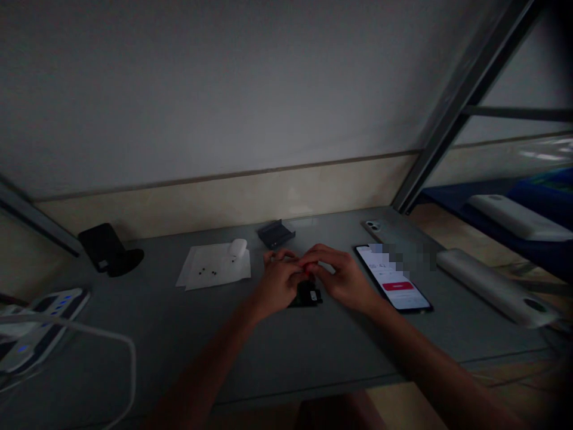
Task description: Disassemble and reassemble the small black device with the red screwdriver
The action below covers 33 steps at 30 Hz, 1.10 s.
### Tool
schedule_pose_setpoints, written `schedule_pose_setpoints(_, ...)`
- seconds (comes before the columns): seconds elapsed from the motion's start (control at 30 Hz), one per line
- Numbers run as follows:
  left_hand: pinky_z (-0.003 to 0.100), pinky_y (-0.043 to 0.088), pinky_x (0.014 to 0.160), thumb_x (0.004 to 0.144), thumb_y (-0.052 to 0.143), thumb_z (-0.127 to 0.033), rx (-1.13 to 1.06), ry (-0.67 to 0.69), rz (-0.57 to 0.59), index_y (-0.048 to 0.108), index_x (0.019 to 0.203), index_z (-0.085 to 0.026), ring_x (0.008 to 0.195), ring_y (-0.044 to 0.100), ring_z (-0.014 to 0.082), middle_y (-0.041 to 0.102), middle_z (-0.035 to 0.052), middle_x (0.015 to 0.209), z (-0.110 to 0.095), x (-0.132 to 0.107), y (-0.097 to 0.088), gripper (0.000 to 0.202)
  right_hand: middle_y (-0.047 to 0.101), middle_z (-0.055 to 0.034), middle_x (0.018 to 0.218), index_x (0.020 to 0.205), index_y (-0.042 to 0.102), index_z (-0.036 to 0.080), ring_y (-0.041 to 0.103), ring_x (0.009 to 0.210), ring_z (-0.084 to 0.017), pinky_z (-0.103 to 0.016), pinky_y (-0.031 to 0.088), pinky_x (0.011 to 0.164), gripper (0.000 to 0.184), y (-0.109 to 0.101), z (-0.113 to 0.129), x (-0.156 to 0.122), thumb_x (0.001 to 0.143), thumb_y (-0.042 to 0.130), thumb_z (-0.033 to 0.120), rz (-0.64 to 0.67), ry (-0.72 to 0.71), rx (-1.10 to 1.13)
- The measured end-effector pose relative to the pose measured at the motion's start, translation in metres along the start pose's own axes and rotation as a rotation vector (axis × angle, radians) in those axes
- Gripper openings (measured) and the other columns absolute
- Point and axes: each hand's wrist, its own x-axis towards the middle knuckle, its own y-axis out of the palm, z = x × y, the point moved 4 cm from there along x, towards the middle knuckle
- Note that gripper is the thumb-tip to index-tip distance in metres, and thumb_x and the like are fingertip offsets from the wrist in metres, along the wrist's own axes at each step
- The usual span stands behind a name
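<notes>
My left hand (278,280) and my right hand (340,276) meet over a small black device (307,295) lying on the grey table (268,352). The fingers of both hands are curled and pinched together above it, around something small and reddish that I cannot make out. The black device is partly hidden under my hands.
A lit smartphone (394,278) lies right of my hands, another phone (373,227) behind it. White paper (215,269) with small screws and a white roll sits at left. A black tray (276,233), black stand (107,249), power strip (40,325) with cable, and grey power banks (492,285) surround.
</notes>
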Motion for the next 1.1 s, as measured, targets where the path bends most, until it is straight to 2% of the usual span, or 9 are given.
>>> schedule_pose_setpoints(0.1,0.048,0.028,0.105,0.093,0.065,-0.029,-0.026,0.007,0.006,0.074,0.102,-0.025,0.115,0.055,0.0257,0.073,0.0056,0.108,-0.002,-0.002,-0.004,0.014,0.064,-0.0030,0.081,0.092,0.074,0.022,0.061,0.076,-0.017,-0.031,0.049,0.069,0.010,-0.002,-0.001,0.000,0.092,0.067,0.028,-0.050,0.041,-0.048)
schedule_pose_setpoints(0.2,0.047,0.029,0.105,0.092,0.067,-0.032,-0.059,-0.006,-0.022,0.074,0.104,-0.023,0.110,0.058,0.0251,0.073,0.0066,0.104,-0.001,-0.001,-0.005,0.016,0.061,-0.0019,0.077,0.090,0.074,0.022,0.059,0.071,-0.017,-0.030,0.048,0.066,0.015,0.000,-0.002,0.000,0.085,0.076,0.035,-0.084,0.047,-0.091)
schedule_pose_setpoints(0.37,0.049,0.026,0.107,0.097,0.054,-0.019,-0.017,-0.023,0.038,0.076,0.093,-0.024,0.120,0.053,0.0252,0.074,0.0049,0.107,0.001,0.002,0.004,0.023,0.066,-0.0073,0.095,0.098,0.074,0.022,0.064,0.087,-0.020,-0.035,0.051,0.077,0.017,0.001,0.002,0.001,0.096,0.060,0.032,-0.017,0.033,0.001)
schedule_pose_setpoints(0.47,0.049,0.023,0.107,0.100,0.050,-0.017,0.020,0.009,0.063,0.076,0.096,-0.026,0.124,0.050,0.0246,0.074,0.0032,0.111,0.001,-0.001,0.004,0.028,0.063,-0.0032,0.083,0.092,0.072,0.022,0.062,0.075,-0.017,-0.033,0.049,0.070,0.012,-0.002,0.001,0.001,0.095,0.062,0.027,-0.010,0.085,0.011)
schedule_pose_setpoints(0.67,0.044,0.030,0.106,0.092,0.067,-0.043,-0.045,0.021,0.004,0.073,0.110,-0.026,0.115,0.056,0.0241,0.073,0.0048,0.114,0.002,-0.005,-0.010,0.026,0.062,-0.0010,0.080,0.085,0.064,0.020,0.059,0.076,-0.017,-0.031,0.046,0.071,0.013,0.000,-0.003,0.000,0.086,0.074,0.029,-0.077,0.105,-0.036)
schedule_pose_setpoints(0.8,0.044,0.029,0.106,0.096,0.062,-0.033,-0.061,0.034,-0.002,0.075,0.102,-0.023,0.114,0.055,0.0242,0.074,0.0065,0.108,0.003,-0.002,-0.003,0.018,0.065,-0.0029,0.090,0.081,0.059,0.021,0.063,0.086,-0.019,-0.032,0.049,0.078,0.025,0.004,-0.005,-0.001,0.080,0.080,0.034,-0.095,0.063,0.062)
schedule_pose_setpoints(0.87,0.045,0.027,0.106,0.098,0.057,-0.026,-0.048,0.019,-0.005,0.076,0.099,-0.025,0.117,0.053,0.0242,0.075,0.0046,0.108,0.003,0.000,0.002,0.019,0.067,-0.0047,0.094,0.088,0.063,0.020,0.064,0.090,-0.019,-0.033,0.050,0.079,0.017,0.003,-0.006,-0.002,0.087,0.073,0.034,-0.068,0.074,0.086)
schedule_pose_setpoints(0.97,0.047,0.026,0.105,0.100,0.052,-0.022,-0.012,-0.001,0.021,0.076,0.093,-0.026,0.122,0.050,0.0246,0.074,0.0021,0.109,0.002,0.001,0.005,0.025,0.067,-0.0045,0.088,0.097,0.069,0.020,0.064,0.079,-0.017,-0.032,0.051,0.073,0.015,0.002,-0.007,-0.004,0.095,0.060,0.031,0.020,0.140,0.092)
schedule_pose_setpoints(1.1,0.047,0.025,0.105,0.102,0.049,-0.024,0.010,0.005,0.068,0.075,0.092,-0.027,0.123,0.047,0.0253,0.073,0.0016,0.111,0.002,0.000,0.006,0.028,0.066,-0.0011,0.075,0.089,0.071,0.020,0.062,0.065,-0.015,-0.029,0.050,0.063,0.012,0.002,-0.007,-0.003,0.090,0.066,0.030,0.005,0.203,0.086)
